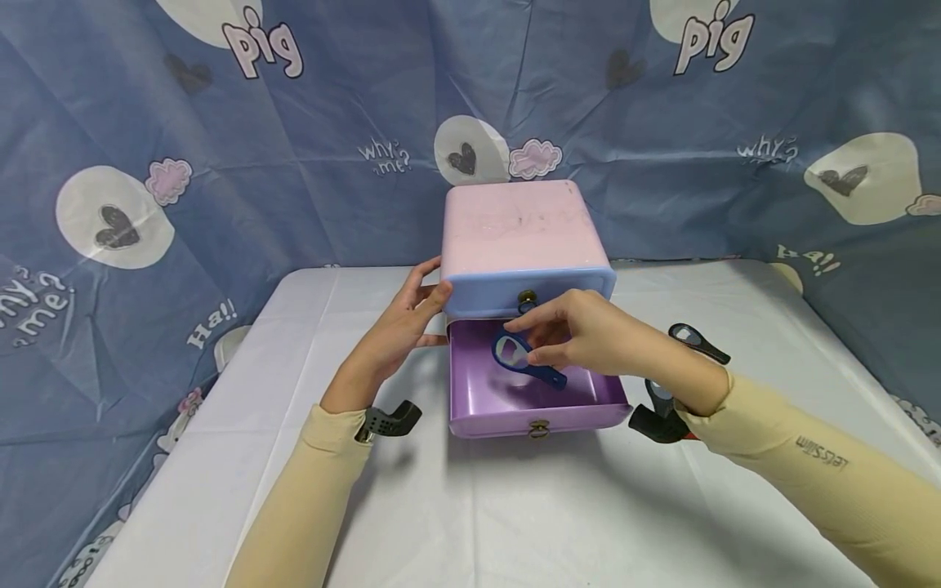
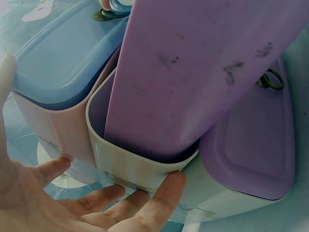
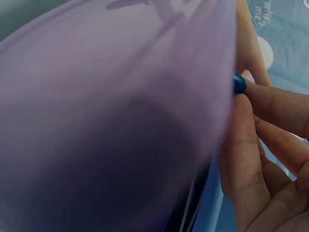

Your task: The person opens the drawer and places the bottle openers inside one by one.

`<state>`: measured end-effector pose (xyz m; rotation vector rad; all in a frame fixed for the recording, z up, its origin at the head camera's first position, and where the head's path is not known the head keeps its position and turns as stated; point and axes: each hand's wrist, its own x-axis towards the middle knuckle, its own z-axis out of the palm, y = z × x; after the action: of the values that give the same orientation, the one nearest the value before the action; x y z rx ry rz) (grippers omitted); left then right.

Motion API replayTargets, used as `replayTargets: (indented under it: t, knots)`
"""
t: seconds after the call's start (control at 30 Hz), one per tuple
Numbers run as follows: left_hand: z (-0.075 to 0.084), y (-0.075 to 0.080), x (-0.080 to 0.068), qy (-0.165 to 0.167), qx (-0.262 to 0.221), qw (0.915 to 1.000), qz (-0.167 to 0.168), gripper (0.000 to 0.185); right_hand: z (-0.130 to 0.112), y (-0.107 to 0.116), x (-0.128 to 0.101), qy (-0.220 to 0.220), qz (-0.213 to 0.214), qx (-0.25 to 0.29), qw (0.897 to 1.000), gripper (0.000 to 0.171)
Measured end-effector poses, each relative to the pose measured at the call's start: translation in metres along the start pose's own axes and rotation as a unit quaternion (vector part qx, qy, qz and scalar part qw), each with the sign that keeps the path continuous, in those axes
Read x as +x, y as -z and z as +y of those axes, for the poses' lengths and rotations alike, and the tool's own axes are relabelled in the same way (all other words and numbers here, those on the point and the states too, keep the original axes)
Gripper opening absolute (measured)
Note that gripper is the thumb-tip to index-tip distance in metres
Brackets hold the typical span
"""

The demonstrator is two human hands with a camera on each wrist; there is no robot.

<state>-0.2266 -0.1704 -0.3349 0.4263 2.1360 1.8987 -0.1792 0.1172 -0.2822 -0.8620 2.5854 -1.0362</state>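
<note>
A small drawer cabinet [image 1: 515, 224] has a pink top and a blue upper drawer [image 1: 485, 296]. Below it, a purple drawer [image 1: 492, 423] stands pulled out. Over this drawer my right hand [image 1: 581, 331] pinches a dark blue magnifying glass [image 1: 547, 376] by its ring, handle slanting down to the right. In the right wrist view just a bit of blue shows between thumb and finger. My left hand [image 1: 397, 327] rests on the cabinet's left side with fingers spread; the left wrist view shows those fingertips [image 2: 174, 186] touching the outer wall.
On the white table [image 1: 382, 506], right of the cabinet, lie a black magnifying glass [image 1: 706, 347] and another dark one [image 1: 659, 392], partly hidden by my right wrist. Under the open drawer another purple drawer [image 2: 256, 145] is closed. A blue printed cloth [image 1: 331, 163] hangs behind.
</note>
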Motion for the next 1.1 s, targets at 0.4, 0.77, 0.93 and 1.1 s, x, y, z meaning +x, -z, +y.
replayTargets:
  t: [0.4, 0.77, 0.93, 1.1]
  knots:
    - [0.0, 0.001, 0.001, 0.0, 0.003, 1.0, 0.001, 0.106, -0.011, -0.026, 0.017, 0.019, -0.048, -0.067, 0.996, 0.04]
    - [0.0, 0.001, -0.001, 0.0, 0.004, 1.0, 0.0, 0.1, -0.014, -0.042, 0.024, 0.028, -0.088, -0.105, 0.99, 0.04]
    - [0.0, 0.0, 0.0, 0.002, 0.004, 1.0, 0.004, 0.094, -0.016, -0.043, 0.027, 0.03, -0.103, -0.118, 0.987, 0.043]
    - [-0.001, 0.0, 0.0, 0.003, 0.006, 1.0, 0.003, 0.093, -0.015, -0.041, 0.026, 0.025, -0.11, -0.121, 0.986, 0.041]
